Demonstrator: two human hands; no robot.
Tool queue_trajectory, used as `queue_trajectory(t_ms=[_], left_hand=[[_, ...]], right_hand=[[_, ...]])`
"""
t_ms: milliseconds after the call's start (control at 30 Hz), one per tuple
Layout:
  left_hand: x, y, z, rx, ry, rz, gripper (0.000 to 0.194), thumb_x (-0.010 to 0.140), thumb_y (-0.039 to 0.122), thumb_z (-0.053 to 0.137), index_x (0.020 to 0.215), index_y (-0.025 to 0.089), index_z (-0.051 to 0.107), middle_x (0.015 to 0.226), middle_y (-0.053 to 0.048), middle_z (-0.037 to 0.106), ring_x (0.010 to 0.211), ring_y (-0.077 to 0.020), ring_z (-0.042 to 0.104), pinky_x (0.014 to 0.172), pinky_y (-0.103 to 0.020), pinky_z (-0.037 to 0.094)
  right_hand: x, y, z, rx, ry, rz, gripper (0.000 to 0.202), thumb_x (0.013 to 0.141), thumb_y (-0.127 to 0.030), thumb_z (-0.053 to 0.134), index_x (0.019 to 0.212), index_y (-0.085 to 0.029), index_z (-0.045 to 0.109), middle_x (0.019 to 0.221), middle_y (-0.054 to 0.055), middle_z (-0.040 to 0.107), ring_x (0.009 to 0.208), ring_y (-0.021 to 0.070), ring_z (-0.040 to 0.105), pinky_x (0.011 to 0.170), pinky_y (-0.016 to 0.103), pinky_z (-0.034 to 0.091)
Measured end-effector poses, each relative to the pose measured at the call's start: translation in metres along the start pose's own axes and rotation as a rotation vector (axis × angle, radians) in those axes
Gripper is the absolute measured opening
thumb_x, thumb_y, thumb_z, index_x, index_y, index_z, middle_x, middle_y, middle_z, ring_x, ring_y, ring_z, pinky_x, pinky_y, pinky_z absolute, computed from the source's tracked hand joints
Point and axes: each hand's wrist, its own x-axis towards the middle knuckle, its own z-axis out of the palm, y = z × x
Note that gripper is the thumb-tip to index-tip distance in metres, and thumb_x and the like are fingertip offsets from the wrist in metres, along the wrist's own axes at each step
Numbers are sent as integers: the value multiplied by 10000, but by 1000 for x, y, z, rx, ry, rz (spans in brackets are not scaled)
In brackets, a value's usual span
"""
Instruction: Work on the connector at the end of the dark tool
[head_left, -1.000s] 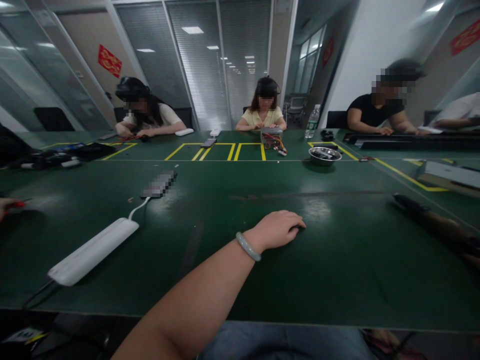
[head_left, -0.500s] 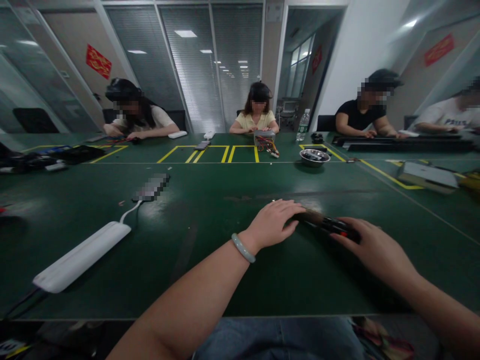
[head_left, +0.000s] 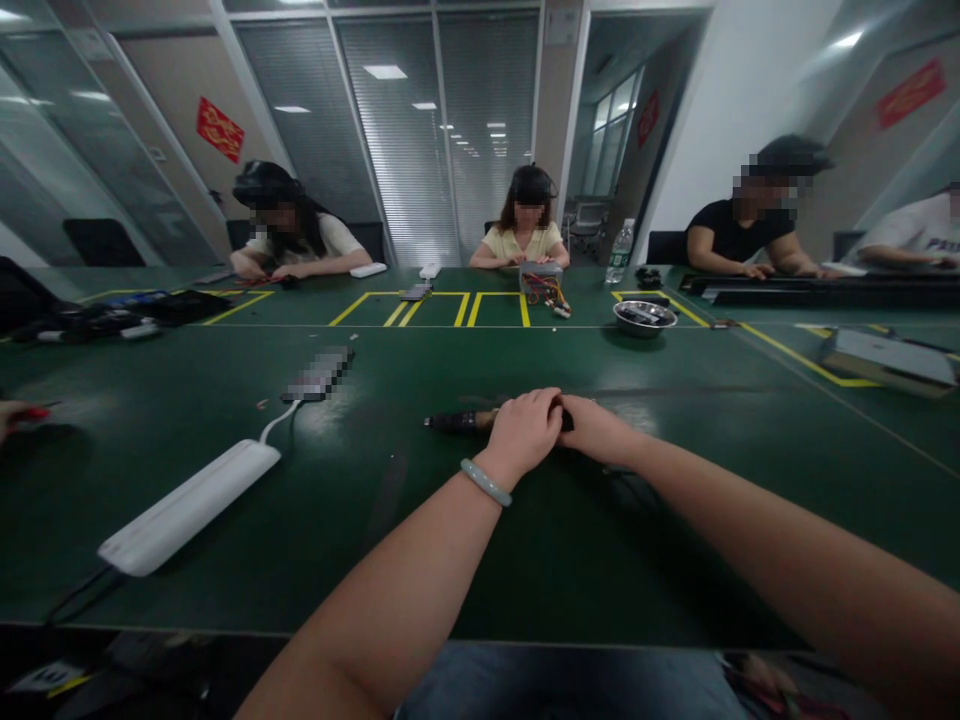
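Well, your left hand [head_left: 526,425] and right hand [head_left: 596,432] had their fingers clamped on the dark tool [head_left: 456,422], mid-frame. A white bar [head_left: 191,508] lay lower left on the table [head_left: 360,585].

Power strip [head_left: 191,508] near left on table [head_left: 225,590], phone [head_left: 318,375] beyond its far end, tool [head_left: 456,422] at centre, bowl [head_left: 645,318] far right, bottle [head_left: 620,252] behind bowl
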Motion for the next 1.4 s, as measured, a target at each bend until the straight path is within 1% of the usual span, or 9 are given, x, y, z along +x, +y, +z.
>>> queue_trajectory(t_ms=[67, 167, 333, 467, 600, 733, 1033, 1233, 1400], left_hand=[[-1, 2, -2, -18, 3, 35, 347, 984, 343, 350, 1278, 210, 478, 1233, -58, 592, 1104, -197, 565, 946, -363, 453], [-2, 6, -3, -39, -24, 128, 380, 964, 383, 405, 1298, 209, 462, 1258, -55, 576, 1148, -196, 536, 987, -356, 423], [-2, 7, 4, -2, -111, 197, 415, 900, 362, 544, 1286, 225, 475, 1256, -42, 570, 1166, -207, 517, 1013, -377, 396], [-1, 6, 7, 27, -122, 186, 385, 895, 322, 551, 1263, 229, 483, 1207, -42, 577, 1105, -209, 539, 957, -384, 432], [0, 8, 3, 53, -133, 189, 328, 882, 287, 561, 1199, 217, 517, 1166, -54, 564, 1072, -215, 537, 929, -378, 445], [1, 3, -2, 94, -130, 153, 294, 868, 265, 575, 1154, 209, 533, 1123, -49, 555, 1052, -206, 537, 914, -364, 451], [4, -8, -3, 164, -112, -57, 483, 953, 548, 341, 1178, 184, 564, 1049, -86, 632, 981, -245, 583, 863, -416, 466], [5, -7, 1, 199, -145, -30, 416, 916, 529, 452, 1076, 174, 597, 989, -83, 595, 942, -234, 574, 838, -383, 471], [2, 2, 0, 179, -195, 24, 400, 830, 460, 617, 1118, 187, 574, 1094, -74, 512, 894, -199, 588, 789, -329, 493]], right_hand=[[-5, 5, -10, 5, 10, 11, 430, 764, -243, 650, 1180, -165, 573, 1165, 119, 623, 1038, 253, 586, 897, 333, 434], [-26, 18, -35, -95, 31, 32, 410, 795, -401, 639, 1148, -195, 609, 1155, 103, 621, 1037, 272, 574, 881, 355, 427], [-71, 38, -61, -92, -384, 168, 364, 799, -570, 584, 924, -243, 682, 850, 32, 682, 741, 217, 624, 605, 287, 411], [-85, 40, -54, -61, -485, 171, 316, 794, -538, 593, 843, -240, 687, 784, 13, 681, 698, 200, 618, 568, 268, 376], [-72, 32, -46, 109, -448, 181, 330, 803, -536, 579, 850, -227, 685, 776, 9, 683, 703, 188, 619, 580, 264, 387], [-51, 30, -42, 254, -283, 217, 369, 803, -556, 578, 833, -202, 677, 762, 13, 684, 680, 173, 600, 611, 272, 399], [-41, 46, -23, 438, -177, 220, 347, 807, -524, 598, 816, -182, 652, 716, -4, 647, 625, 134, 543, 587, 249, 372], [-48, 52, -22, 592, -150, 240, 340, 811, -513, 599, 827, -174, 614, 707, -15, 624, 586, 114, 521, 557, 234, 375], [-53, 57, -24, 637, -151, 224, 310, 813, -489, 612, 845, -180, 620, 728, -9, 637, 614, 116, 531, 573, 231, 397]])
